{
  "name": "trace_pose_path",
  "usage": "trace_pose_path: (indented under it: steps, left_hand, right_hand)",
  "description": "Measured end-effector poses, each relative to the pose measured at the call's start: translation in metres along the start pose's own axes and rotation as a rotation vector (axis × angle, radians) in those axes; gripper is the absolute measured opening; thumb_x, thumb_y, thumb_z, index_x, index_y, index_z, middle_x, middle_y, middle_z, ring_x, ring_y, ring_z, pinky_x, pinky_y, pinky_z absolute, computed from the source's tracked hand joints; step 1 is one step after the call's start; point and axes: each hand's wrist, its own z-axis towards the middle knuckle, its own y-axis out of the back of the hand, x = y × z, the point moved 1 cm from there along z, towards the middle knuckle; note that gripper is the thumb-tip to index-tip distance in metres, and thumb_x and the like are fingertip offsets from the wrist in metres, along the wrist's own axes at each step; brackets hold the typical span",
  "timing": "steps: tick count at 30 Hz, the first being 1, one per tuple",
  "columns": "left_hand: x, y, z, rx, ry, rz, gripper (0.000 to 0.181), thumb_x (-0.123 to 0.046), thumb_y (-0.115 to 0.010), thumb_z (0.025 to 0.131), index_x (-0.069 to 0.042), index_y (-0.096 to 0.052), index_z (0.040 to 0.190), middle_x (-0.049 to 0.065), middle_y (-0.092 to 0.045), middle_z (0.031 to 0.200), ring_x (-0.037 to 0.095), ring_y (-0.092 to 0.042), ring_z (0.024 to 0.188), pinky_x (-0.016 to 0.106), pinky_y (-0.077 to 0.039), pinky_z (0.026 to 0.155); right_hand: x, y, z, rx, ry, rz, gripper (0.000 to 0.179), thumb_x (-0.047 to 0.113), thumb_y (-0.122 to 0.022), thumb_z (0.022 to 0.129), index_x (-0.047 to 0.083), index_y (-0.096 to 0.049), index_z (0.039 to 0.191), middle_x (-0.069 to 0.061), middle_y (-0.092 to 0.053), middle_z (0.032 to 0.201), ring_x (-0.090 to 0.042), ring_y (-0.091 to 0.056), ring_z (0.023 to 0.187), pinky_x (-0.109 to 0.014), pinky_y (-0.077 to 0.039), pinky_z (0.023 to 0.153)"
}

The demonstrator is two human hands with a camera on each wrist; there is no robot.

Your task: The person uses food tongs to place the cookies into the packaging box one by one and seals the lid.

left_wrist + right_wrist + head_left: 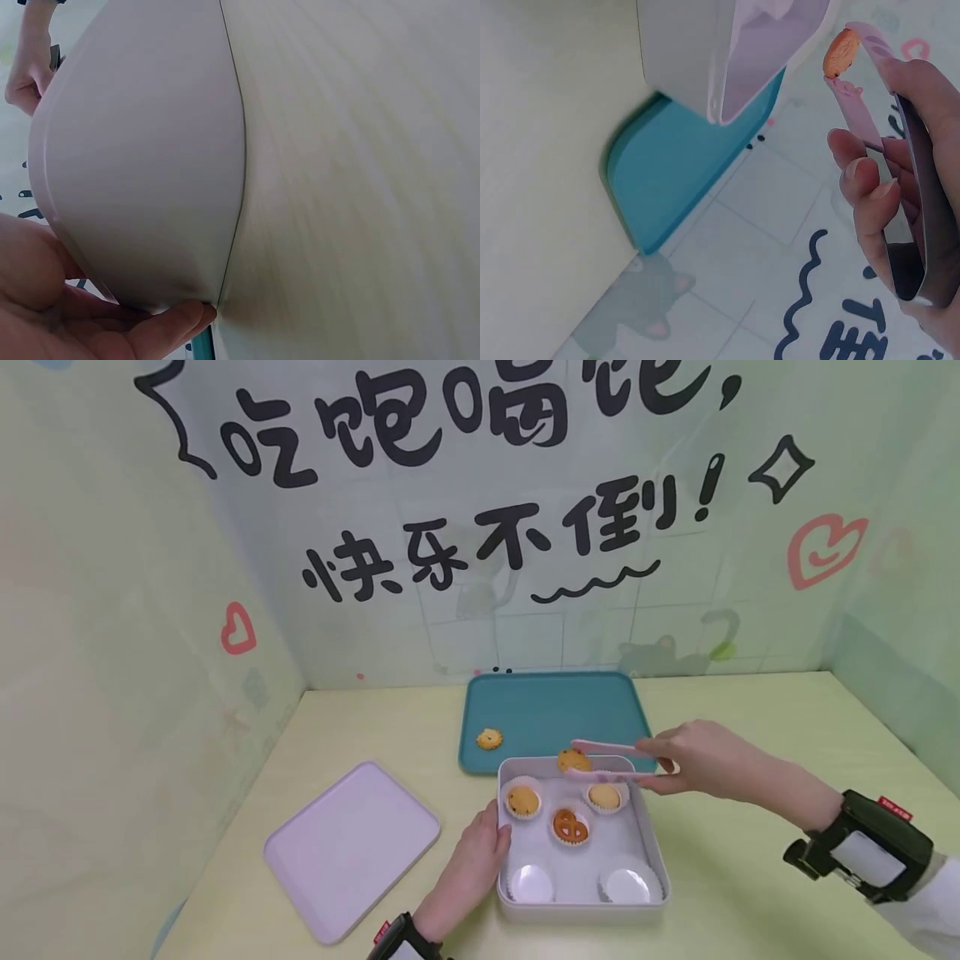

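Note:
My right hand (pixel 697 760) grips pink-tipped metal tongs (pixel 922 202). Between the tips is a round golden cookie (pixel 573 761), above the far rim of a pale lilac box (pixel 656 843). My left hand (pixel 472 852) holds the box's left wall, its fingers against the outer side (pixel 150 165). Inside, white paper cups hold a speckled round cookie (pixel 522 801) at far left, a plain round cookie (pixel 604 796) at far right, and a pretzel-shaped cookie (pixel 570 827) in the middle. A near left cup (pixel 531 883) and a near right cup (pixel 628 883) show bare bottoms.
Behind the box lies a teal tray (pixel 555 706), with a small scalloped cookie (pixel 490 739) at its left. A flat lilac tray (pixel 352 852) rests on the pale table (pixel 405 735) to the left. A printed wall covering (pixel 465 635) rises along the table's back edge.

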Motion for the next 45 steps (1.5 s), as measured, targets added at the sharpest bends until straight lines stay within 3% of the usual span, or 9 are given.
trace_pose_path:
  steps: [6, 12, 19, 26, 31, 36, 41, 45]
  left_hand:
    - [0.001, 0.0, 0.0, 0.009, 0.019, 0.007, 0.041, -0.007, -0.046, 0.093, 0.017, -0.036, 0.126, 0.031, -0.048, 0.115, 0.039, -0.048, 0.106, 0.045, -0.042, 0.086]
    - [0.002, -0.001, 0.001, -0.003, -0.006, 0.011, 0.041, -0.006, -0.046, 0.093, 0.018, -0.036, 0.125, 0.031, -0.048, 0.114, 0.039, -0.048, 0.106, 0.046, -0.042, 0.086]
    - [0.0, 0.001, 0.002, 0.007, 0.011, 0.003, 0.042, -0.007, -0.046, 0.093, 0.018, -0.036, 0.126, 0.03, -0.048, 0.114, 0.039, -0.048, 0.107, 0.046, -0.041, 0.086]
    - [0.0, 0.003, 0.002, 0.005, 0.004, -0.008, 0.041, -0.006, -0.046, 0.093, 0.018, -0.036, 0.125, 0.03, -0.049, 0.113, 0.038, -0.049, 0.106, 0.046, -0.042, 0.086]
    - [0.0, 0.003, 0.0, 0.001, -0.017, -0.015, 0.039, -0.005, -0.047, 0.092, 0.016, -0.038, 0.124, 0.027, -0.051, 0.11, 0.037, -0.05, 0.103, 0.046, -0.043, 0.084]
    - [-0.001, 0.003, -0.002, -0.005, -0.026, -0.011, 0.038, -0.005, -0.048, 0.092, 0.016, -0.04, 0.122, 0.026, -0.052, 0.107, 0.037, -0.051, 0.101, 0.047, -0.043, 0.083]
    - [0.0, 0.003, -0.002, -0.018, -0.03, -0.005, 0.039, -0.005, -0.047, 0.092, 0.018, -0.039, 0.122, 0.028, -0.051, 0.107, 0.038, -0.051, 0.101, 0.048, -0.043, 0.084]
    - [0.001, 0.003, -0.003, -0.029, -0.028, -0.004, 0.038, -0.005, -0.047, 0.092, 0.018, -0.04, 0.122, 0.028, -0.052, 0.106, 0.039, -0.051, 0.1, 0.048, -0.043, 0.083]
  right_hand:
    - [0.033, -0.013, -0.006, 0.015, 0.098, 0.07, 0.026, 0.032, -0.071, 0.076, 0.011, -0.062, 0.089, 0.019, -0.039, 0.059, 0.005, -0.03, 0.044, -0.011, -0.028, 0.039]
    - [0.056, -0.024, 0.002, 0.108, 0.158, 0.118, 0.027, 0.036, -0.07, 0.077, 0.013, -0.061, 0.09, 0.017, -0.042, 0.06, 0.005, -0.031, 0.045, -0.009, -0.027, 0.041]
    - [0.067, -0.031, 0.013, 0.227, 0.164, 0.084, 0.032, 0.037, -0.068, 0.079, 0.01, -0.064, 0.096, 0.01, -0.054, 0.067, 0.002, -0.038, 0.048, -0.013, -0.033, 0.045]
    - [0.072, -0.04, 0.021, 0.227, 0.188, 0.036, 0.034, 0.04, -0.07, 0.076, 0.011, -0.065, 0.092, 0.01, -0.054, 0.065, 0.0, -0.034, 0.046, -0.012, -0.027, 0.042]
    - [0.073, -0.039, 0.02, 0.225, 0.182, -0.017, 0.039, 0.046, -0.068, 0.076, 0.012, -0.063, 0.094, 0.012, -0.049, 0.064, -0.001, -0.031, 0.045, -0.014, -0.025, 0.041]
    - [0.069, -0.015, 0.016, 0.216, 0.105, -0.015, 0.043, 0.046, -0.069, 0.075, 0.012, -0.061, 0.099, 0.014, -0.041, 0.064, -0.003, -0.028, 0.042, -0.017, -0.026, 0.039]
    - [0.051, 0.01, 0.022, 0.188, -0.007, 0.018, 0.05, 0.041, -0.07, 0.076, 0.003, -0.061, 0.107, 0.012, -0.044, 0.067, -0.001, -0.034, 0.045, -0.017, -0.033, 0.04]
    - [0.026, 0.009, 0.041, 0.141, -0.028, 0.0, 0.04, 0.034, -0.071, 0.076, 0.002, -0.061, 0.1, 0.01, -0.041, 0.066, -0.002, -0.038, 0.049, -0.018, -0.036, 0.042]
